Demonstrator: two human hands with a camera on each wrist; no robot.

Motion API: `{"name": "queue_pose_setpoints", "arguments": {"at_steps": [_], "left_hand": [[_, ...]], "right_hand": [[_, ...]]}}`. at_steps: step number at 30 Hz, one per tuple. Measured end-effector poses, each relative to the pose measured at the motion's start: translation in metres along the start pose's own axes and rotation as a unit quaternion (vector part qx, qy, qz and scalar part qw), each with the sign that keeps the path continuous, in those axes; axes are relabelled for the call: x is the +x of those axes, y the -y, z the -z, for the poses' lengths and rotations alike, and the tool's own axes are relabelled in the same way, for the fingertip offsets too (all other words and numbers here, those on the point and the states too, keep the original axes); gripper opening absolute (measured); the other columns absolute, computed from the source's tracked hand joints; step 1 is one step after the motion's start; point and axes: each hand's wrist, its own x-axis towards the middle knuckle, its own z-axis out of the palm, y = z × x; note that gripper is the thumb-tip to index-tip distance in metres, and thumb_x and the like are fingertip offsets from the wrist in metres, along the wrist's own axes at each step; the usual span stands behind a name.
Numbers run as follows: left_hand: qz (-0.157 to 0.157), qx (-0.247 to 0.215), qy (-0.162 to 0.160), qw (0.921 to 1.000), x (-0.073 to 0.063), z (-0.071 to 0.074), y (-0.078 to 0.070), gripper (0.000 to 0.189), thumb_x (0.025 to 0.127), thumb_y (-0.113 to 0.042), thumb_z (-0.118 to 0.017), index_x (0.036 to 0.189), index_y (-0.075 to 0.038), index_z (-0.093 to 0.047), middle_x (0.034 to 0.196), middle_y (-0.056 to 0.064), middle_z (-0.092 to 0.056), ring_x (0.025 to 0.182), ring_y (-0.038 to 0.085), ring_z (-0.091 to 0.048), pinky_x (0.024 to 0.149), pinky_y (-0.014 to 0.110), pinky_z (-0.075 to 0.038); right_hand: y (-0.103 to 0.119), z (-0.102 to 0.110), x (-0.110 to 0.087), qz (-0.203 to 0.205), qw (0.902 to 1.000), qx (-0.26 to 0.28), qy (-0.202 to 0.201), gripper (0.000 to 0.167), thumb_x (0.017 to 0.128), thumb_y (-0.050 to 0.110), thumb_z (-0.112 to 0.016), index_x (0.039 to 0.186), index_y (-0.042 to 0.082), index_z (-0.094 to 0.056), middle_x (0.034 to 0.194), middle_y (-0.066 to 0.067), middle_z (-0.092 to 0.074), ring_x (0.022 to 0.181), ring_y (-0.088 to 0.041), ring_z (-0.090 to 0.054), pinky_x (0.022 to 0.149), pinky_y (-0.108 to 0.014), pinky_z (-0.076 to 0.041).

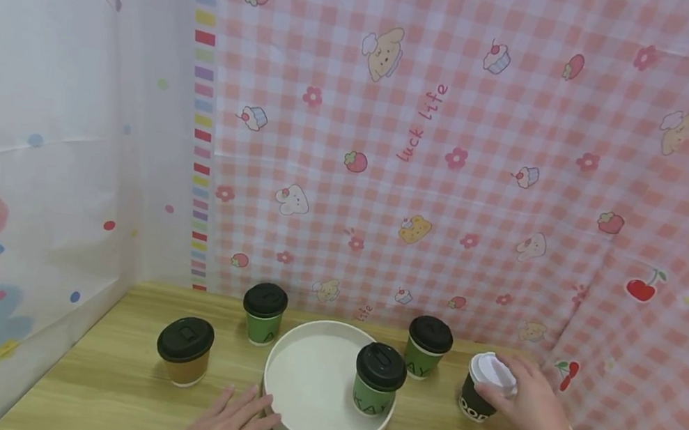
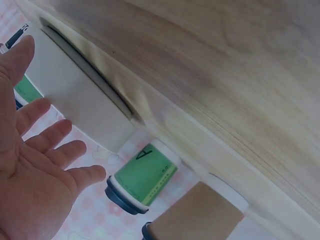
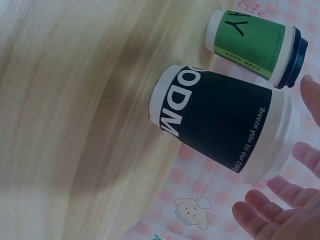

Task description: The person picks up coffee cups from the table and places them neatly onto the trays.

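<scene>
At the right of the head view stands a black paper cup with a white lid. My right hand is at that lid, thumb and fingers spread about it; in the right wrist view the fingers look loose, not closed on the cup. My left hand lies with spread fingers beside the rim of a round white tray, its fingertips at or very near the edge. Inside the tray, on its right side, a green cup with a black lid stands upright.
Another green cup stands behind the tray at right, and one more green cup behind it at left. A brown cup with a black lid is farther left. Patterned cloths hang around the wooden table.
</scene>
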Motion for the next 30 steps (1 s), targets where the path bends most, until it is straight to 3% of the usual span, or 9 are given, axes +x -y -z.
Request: {"name": "queue_pose_setpoints", "arguments": {"at_steps": [10, 20, 30], "left_hand": [[0.033, -0.074, 0.071, 0.9942, 0.005, 0.005, -0.001, 0.079, 0.097, -0.080, -0.052, 0.158, -0.030, -0.051, 0.161, 0.015, -0.053, 0.149, 0.049, -0.048, 0.114, 0.077, -0.040], [0.017, -0.056, 0.057, 0.9967, 0.006, 0.002, -0.001, 0.079, 0.095, -0.082, -0.052, 0.157, -0.034, -0.052, 0.158, 0.016, -0.054, 0.145, 0.050, -0.051, 0.111, 0.075, -0.044], [0.022, -0.065, 0.064, 0.9956, 0.007, 0.002, -0.001, 0.079, 0.096, -0.080, -0.053, 0.158, -0.032, -0.052, 0.159, 0.018, -0.053, 0.145, 0.050, -0.050, 0.110, 0.075, -0.045]], "right_hand": [[-0.002, -0.012, -0.002, 0.008, 0.9994, -0.023, -0.024, 0.075, 0.086, 0.052, -0.086, 0.139, 0.003, -0.067, 0.136, -0.039, -0.062, 0.122, -0.062, -0.062, 0.094, -0.073, -0.053], [-0.004, -0.024, -0.003, -0.015, 0.9994, 0.013, -0.028, 0.068, 0.087, 0.042, -0.088, 0.137, 0.001, -0.067, 0.139, -0.042, -0.057, 0.122, -0.063, -0.060, 0.094, -0.074, -0.054], [-0.002, -0.042, -0.004, -0.018, 0.9950, 0.028, -0.094, 0.061, 0.086, 0.035, -0.090, 0.132, 0.001, -0.069, 0.136, -0.038, -0.059, 0.115, -0.060, -0.064, 0.090, -0.070, -0.055]]}}
